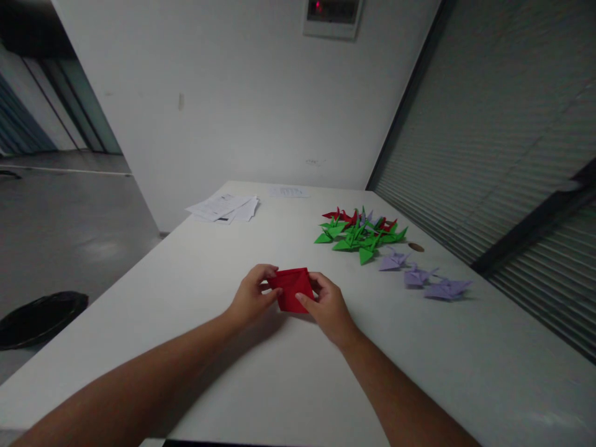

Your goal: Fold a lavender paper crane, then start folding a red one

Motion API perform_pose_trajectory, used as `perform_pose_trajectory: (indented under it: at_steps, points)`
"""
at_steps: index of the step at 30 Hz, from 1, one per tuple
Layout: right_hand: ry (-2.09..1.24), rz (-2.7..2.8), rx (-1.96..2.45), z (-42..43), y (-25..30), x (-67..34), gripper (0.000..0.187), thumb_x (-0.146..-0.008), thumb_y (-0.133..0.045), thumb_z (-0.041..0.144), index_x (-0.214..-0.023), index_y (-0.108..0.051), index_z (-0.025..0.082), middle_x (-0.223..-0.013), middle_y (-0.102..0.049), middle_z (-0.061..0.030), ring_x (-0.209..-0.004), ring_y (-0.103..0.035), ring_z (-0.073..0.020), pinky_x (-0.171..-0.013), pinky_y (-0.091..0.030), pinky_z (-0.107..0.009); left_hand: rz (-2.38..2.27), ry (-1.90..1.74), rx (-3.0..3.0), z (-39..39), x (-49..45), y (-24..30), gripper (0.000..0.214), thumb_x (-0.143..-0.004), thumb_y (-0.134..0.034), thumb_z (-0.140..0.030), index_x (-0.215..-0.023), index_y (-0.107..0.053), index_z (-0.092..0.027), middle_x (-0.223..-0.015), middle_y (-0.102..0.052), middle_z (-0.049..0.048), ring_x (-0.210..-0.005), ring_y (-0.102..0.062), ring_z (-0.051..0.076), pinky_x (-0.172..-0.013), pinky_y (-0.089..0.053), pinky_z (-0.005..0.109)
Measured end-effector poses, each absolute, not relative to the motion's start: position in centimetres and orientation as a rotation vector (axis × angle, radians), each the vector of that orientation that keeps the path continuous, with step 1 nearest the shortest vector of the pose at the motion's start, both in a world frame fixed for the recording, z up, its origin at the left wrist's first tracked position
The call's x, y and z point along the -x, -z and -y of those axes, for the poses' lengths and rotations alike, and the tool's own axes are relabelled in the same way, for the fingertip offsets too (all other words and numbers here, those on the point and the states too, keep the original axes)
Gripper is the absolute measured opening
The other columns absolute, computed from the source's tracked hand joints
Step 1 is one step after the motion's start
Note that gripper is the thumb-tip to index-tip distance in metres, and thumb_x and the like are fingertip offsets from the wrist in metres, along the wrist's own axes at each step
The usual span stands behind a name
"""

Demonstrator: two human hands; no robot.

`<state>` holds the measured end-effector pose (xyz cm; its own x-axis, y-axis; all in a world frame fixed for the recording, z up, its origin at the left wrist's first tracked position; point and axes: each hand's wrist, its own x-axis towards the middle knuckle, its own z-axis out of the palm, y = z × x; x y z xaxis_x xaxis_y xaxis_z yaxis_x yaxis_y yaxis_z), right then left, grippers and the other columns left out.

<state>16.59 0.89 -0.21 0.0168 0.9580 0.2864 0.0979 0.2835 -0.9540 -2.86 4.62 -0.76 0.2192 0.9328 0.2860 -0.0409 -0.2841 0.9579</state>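
A folded red paper (292, 288) lies on the white table (261, 379) in front of me. My left hand (251, 295) pinches its left edge, thumb and fingers closed on the fold. Closed on the right edge is my right hand (328, 304), thumb lying across the paper's lower corner. Both forearms reach in from the bottom of the view. The paper looks like a squarish folded shape, its near part hidden by my fingers.
A heap of green and red folded paper cranes (361, 233) lies beyond my right hand, with three purple cranes (421, 276) in a row to its right. White sheets (226, 208) lie at the table's far left. A black bin (40, 316) stands on the floor at left.
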Motion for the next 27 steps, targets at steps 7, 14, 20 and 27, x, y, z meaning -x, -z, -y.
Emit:
perform_pose_trajectory:
  at_steps: [7,14,20,27]
  points:
    - [-0.89,1.417,1.069,-0.7,0.0,-16.6,0.039,-0.077,-0.074,0.027,-0.113,-0.063,0.021,-0.109,-0.071,-0.008,-0.098,-0.067,-0.0239,-0.083,-0.057,-0.037,-0.832,-1.304,-1.447,-4.6,2.9,0.5,0.018,-0.069,-0.082,-0.019,-0.073,-0.065,-0.017,-0.097,-0.064,0.0068,-0.095,-0.061,0.019,-0.081,-0.052,0.03]
    - [-0.85,1.305,1.127,-1.3,1.3,-17.0,0.056,-0.071,-0.08,0.032,-0.12,-0.054,0.025,-0.124,-0.061,-0.0099,-0.115,-0.06,-0.0256,-0.087,-0.057,-0.039,-0.624,-1.096,-0.883,-3.7,2.5,-0.3,0.033,-0.073,-0.082,-0.028,-0.078,-0.051,-0.018,-0.074,-0.062,-0.0006,-0.064,-0.059,0.013,-0.062,-0.052,0.029]
    - [-1.179,1.14,1.027,-1.2,0.8,-16.9,0.055,-0.073,-0.079,0.041,-0.119,-0.052,0.025,-0.111,-0.07,-0.0073,-0.1,-0.068,-0.0232,-0.089,-0.055,-0.041,-0.658,-1.1,-0.807,-3.8,2.7,-0.3,0.038,-0.07,-0.085,-0.03,-0.08,-0.05,-0.018,-0.07,-0.06,-0.0027,-0.06,-0.059,0.011,-0.06,-0.055,0.028]
    - [-1.201,1.137,1.018,-1.2,0.3,-16.6,0.05,-0.07,-0.083,0.038,-0.109,-0.056,0.021,-0.079,-0.071,0.0001,-0.07,-0.068,-0.0179,-0.071,-0.054,-0.033,-0.775,-1.047,-0.836,-3.8,2.4,-0.3,0.063,-0.059,-0.09,-0.019,-0.109,-0.051,-0.021,-0.097,-0.072,0.0062,-0.076,-0.07,0.02,-0.065,-0.06,0.033]
